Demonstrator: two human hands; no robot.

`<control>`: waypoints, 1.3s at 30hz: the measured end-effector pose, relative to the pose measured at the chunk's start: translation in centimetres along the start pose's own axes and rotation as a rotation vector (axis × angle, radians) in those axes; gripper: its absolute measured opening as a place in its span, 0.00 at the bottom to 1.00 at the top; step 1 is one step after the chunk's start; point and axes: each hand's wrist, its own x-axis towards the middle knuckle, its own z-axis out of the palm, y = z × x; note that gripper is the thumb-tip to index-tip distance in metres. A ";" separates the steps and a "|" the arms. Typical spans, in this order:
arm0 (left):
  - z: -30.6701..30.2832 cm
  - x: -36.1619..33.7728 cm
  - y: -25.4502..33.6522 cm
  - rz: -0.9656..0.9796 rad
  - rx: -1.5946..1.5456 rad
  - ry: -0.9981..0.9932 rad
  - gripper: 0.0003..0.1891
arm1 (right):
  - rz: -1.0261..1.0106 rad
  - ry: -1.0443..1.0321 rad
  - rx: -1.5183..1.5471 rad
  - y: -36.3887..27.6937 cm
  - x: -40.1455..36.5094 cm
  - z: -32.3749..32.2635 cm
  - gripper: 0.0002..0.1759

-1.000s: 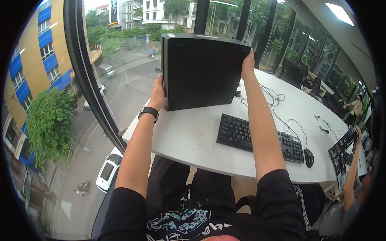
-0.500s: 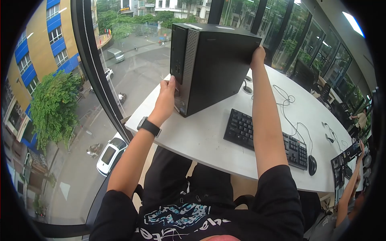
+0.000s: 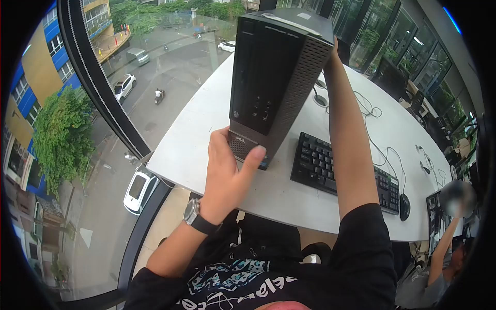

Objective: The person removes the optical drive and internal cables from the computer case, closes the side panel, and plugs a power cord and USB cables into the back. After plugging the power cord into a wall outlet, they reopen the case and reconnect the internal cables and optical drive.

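A black computer tower (image 3: 268,77) stands tilted over the white table (image 3: 194,129), its front panel turned toward me. My left hand (image 3: 230,170) grips the lower front of the tower, with the thumb on the front face near the bottom right and the fingers at its left edge. At the tower's rear right side is my right hand (image 3: 335,51); most of its fingers are hidden behind the case. Below my right forearm lies a black keyboard (image 3: 315,164), partly covered by the arm, with a black mouse (image 3: 404,207) to its right.
Loose cables (image 3: 369,111) lie on the table behind the keyboard, near round holes in the tabletop. A glass window with a dark frame (image 3: 98,82) is at the left. Another person (image 3: 439,253) sits at the lower right, beside more equipment.
The tower has turned so its front faces me more and has come nearer. My left hand has moved lower on the front panel, and my right hand has gone further behind the case.
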 end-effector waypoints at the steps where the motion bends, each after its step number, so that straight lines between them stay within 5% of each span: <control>1: 0.1 -0.4 0.2 -0.005 -0.002 -0.005 0.39 | 0.004 0.005 -0.003 1.0 1.2 -0.8 0.16; 12: 0.7 -1.6 0.8 0.168 0.218 -0.026 0.46 | -0.011 -0.128 0.007 3.3 4.0 -1.7 0.15; 14: 0.5 -1.6 0.7 0.173 0.213 -0.038 0.45 | -0.268 0.000 -0.417 3.1 3.9 -1.8 0.19; 15: 0.3 -1.6 0.5 0.175 0.209 -0.049 0.45 | -0.274 -0.002 -0.417 1.7 3.0 -1.2 0.19; 17: -0.3 -1.9 0.0 0.200 0.201 -0.071 0.45 | -0.151 0.171 -0.956 -1.9 -1.1 -0.5 0.24; 19: -0.9 -2.4 -0.7 0.226 0.189 -0.100 0.45 | -0.217 0.087 -0.809 -3.1 -4.2 -1.3 0.28; 21: -1.3 -2.9 -1.3 0.244 0.274 -0.121 0.48 | -0.633 -0.083 -1.281 -5.9 -9.5 -1.8 0.27; 27: -1.3 -2.9 -1.4 0.270 0.268 -0.105 0.46 | -0.777 -0.244 -1.747 -12.7 -29.8 -8.9 0.08; 34: -1.6 -3.2 -1.9 0.209 0.156 -0.155 0.43 | -0.485 0.460 -1.861 -18.4 -45.1 -24.8 0.07; 39: -0.5 -3.5 -2.4 0.136 0.183 -0.131 0.45 | -0.306 0.377 -1.696 -17.3 -48.1 -24.9 0.18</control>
